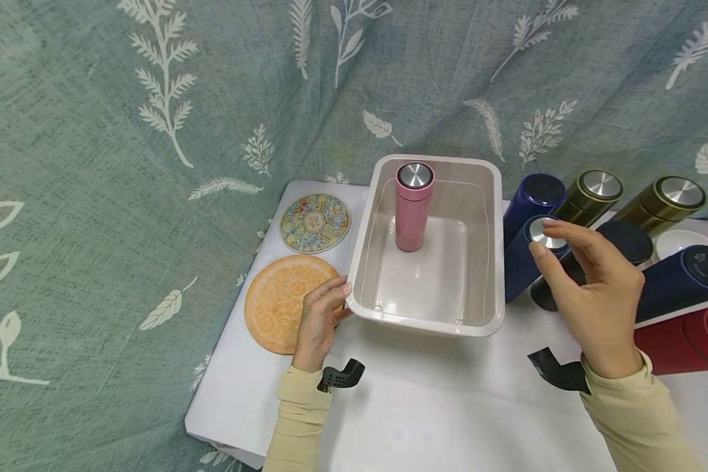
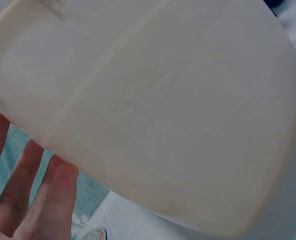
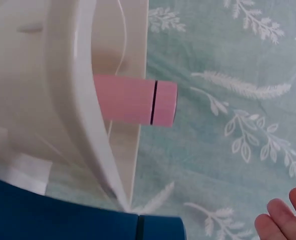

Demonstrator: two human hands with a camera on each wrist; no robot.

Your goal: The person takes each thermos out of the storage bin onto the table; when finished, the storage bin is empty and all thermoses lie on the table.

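Note:
A beige plastic bin (image 1: 354,288) stands in the middle, with a pink thermos flask (image 1: 411,216) upright inside it, its lid silver-topped. At the bin's front left corner my left hand (image 1: 318,318) holds the rim; in the left wrist view its fingers (image 2: 60,200) meet the bin's edge. My right hand (image 1: 602,295) hovers with thumb and forefinger spread above a blue thermos flask (image 1: 522,265) that has a silver lid. Nothing is between these fingers, and in the right wrist view the fingertips (image 3: 283,220) are beyond the end of the blue flask's lid.
More flasks crowd the right side: a dark blue one (image 1: 539,193), gold-brown ones (image 1: 596,190), a navy one (image 1: 678,282) and a red one (image 1: 678,341). Left of the bin lie an orange-slice mat (image 1: 277,305) and a patterned round mat (image 1: 315,223). A leaf-print cloth (image 1: 230,131) hangs behind.

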